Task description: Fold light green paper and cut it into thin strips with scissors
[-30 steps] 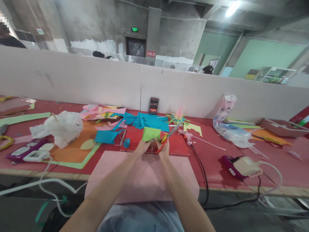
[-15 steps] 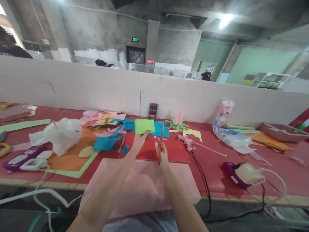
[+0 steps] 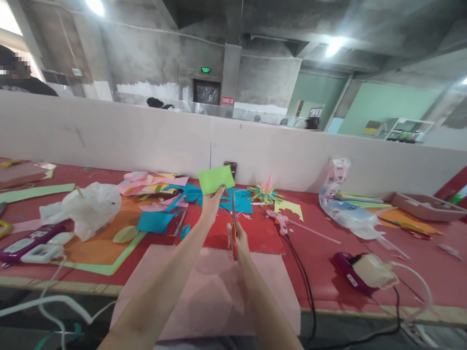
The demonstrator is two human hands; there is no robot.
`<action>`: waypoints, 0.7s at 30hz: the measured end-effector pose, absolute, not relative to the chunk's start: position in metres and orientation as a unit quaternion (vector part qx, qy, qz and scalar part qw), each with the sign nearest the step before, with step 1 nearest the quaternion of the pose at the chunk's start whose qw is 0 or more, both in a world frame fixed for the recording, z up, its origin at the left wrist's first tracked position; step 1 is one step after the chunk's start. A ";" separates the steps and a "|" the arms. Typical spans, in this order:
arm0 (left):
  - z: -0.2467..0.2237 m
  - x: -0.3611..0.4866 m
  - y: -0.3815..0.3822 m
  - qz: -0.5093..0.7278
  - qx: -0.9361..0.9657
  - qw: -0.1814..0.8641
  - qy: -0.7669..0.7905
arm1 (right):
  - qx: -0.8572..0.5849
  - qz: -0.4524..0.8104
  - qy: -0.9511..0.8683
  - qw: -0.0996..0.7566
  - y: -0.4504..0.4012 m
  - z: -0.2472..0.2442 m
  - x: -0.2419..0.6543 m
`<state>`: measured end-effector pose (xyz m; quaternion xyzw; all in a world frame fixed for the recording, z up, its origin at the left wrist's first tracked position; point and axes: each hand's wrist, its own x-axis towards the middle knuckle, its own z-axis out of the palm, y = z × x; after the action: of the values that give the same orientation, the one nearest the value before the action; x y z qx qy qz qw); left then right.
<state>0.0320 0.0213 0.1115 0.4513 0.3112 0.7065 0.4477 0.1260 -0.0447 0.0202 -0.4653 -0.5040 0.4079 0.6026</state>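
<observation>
My left hand (image 3: 212, 203) pinches the lower edge of a light green sheet of paper (image 3: 215, 180), raised above the work surface. In my right hand (image 3: 239, 238) is a pair of scissors (image 3: 234, 218) with an orange-red handle, its blades pointing up and away from me. The blades stand to the right of the green paper, apart from it. Beneath both hands lie a red board (image 3: 262, 238) and a large pink sheet (image 3: 204, 291). Blue paper pieces (image 3: 242, 200) lie behind the scissors.
A pink glue gun (image 3: 280, 221) with a black cord lies to the right. Behind it stands a paper piece with a pink cone (image 3: 268, 183). Purple power strips (image 3: 350, 272) sit at both sides. A white plastic bag (image 3: 91, 206) rests at left. A white partition (image 3: 146, 131) closes the back.
My left hand has lifted the green paper slightly and tilted it. The scissors in my right hand have shifted a little left and lower in view, and the camera has tipped up slightly.
</observation>
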 end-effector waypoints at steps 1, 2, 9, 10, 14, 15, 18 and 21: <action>0.113 0.033 0.020 0.704 0.458 0.448 0.306 | -0.463 0.417 -0.502 0.600 -0.045 0.020 0.126; 0.114 0.035 0.018 0.698 0.468 0.452 0.300 | -0.460 0.427 -0.501 0.596 -0.046 0.020 0.126; 0.118 0.035 0.009 0.635 0.532 0.478 0.290 | -0.432 0.457 -0.498 0.597 -0.048 0.021 0.123; 0.117 0.034 0.009 0.631 0.540 0.470 0.299 | -0.429 0.460 -0.494 0.600 -0.048 0.020 0.122; 0.115 0.029 0.009 0.632 0.557 0.425 0.331 | -0.432 0.456 -0.479 0.613 -0.048 0.017 0.120; 0.115 0.028 0.008 0.632 0.560 0.420 0.332 | -0.435 0.454 -0.477 0.614 -0.048 0.017 0.120; 0.112 0.026 0.008 0.631 0.567 0.415 0.329 | -0.438 0.459 -0.474 0.610 -0.047 0.016 0.118; 0.108 0.025 0.008 0.625 0.574 0.408 0.338 | -0.442 0.465 -0.469 0.607 -0.047 0.015 0.118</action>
<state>0.0245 0.0081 0.1078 0.5735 0.3377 0.6249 0.4082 0.1180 -0.0469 0.0153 -0.4418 -0.4694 0.4646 0.6071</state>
